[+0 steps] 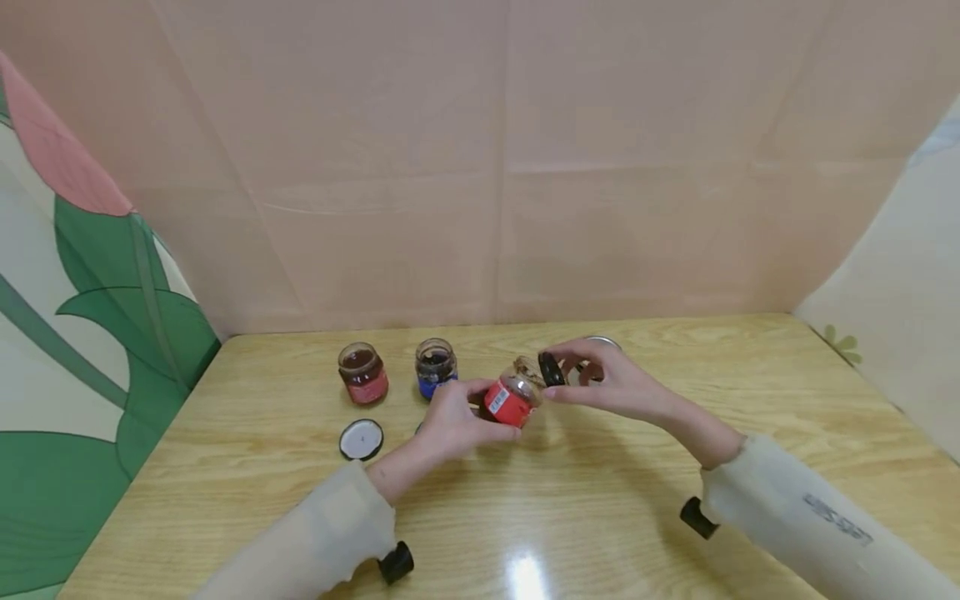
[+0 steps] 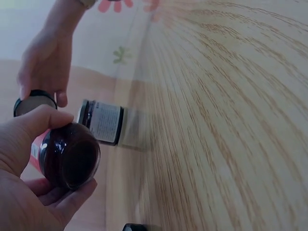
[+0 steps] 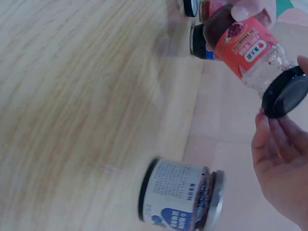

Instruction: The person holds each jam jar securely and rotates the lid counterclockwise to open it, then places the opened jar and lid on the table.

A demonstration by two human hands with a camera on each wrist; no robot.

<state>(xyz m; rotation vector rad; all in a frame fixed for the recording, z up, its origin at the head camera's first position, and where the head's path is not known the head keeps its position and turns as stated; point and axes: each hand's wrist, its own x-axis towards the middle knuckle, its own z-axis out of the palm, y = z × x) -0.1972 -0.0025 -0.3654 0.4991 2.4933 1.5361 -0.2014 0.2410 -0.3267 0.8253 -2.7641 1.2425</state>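
Note:
My left hand (image 1: 459, 423) grips a small glass jar (image 1: 508, 405) with a red label, tilted so its open mouth points up and right. Dark contents lie toward its base, seen in the left wrist view. Between thumb and fingers, my right hand (image 1: 617, 385) pinches a black lid (image 1: 552, 370). The lid is on edge right at the jar's mouth; in the right wrist view the lid (image 3: 286, 94) overlaps the rim of the clear neck.
Left of the hands stand two lidless jars, one red-labelled (image 1: 363, 375), one blue-labelled (image 1: 435, 371). An upturned lid (image 1: 362, 439) with a white inside lies before them. Behind my right hand stands a white-labelled jar (image 3: 173, 193) with a silvery lid. A cloth backdrop (image 1: 495, 208) borders the table.

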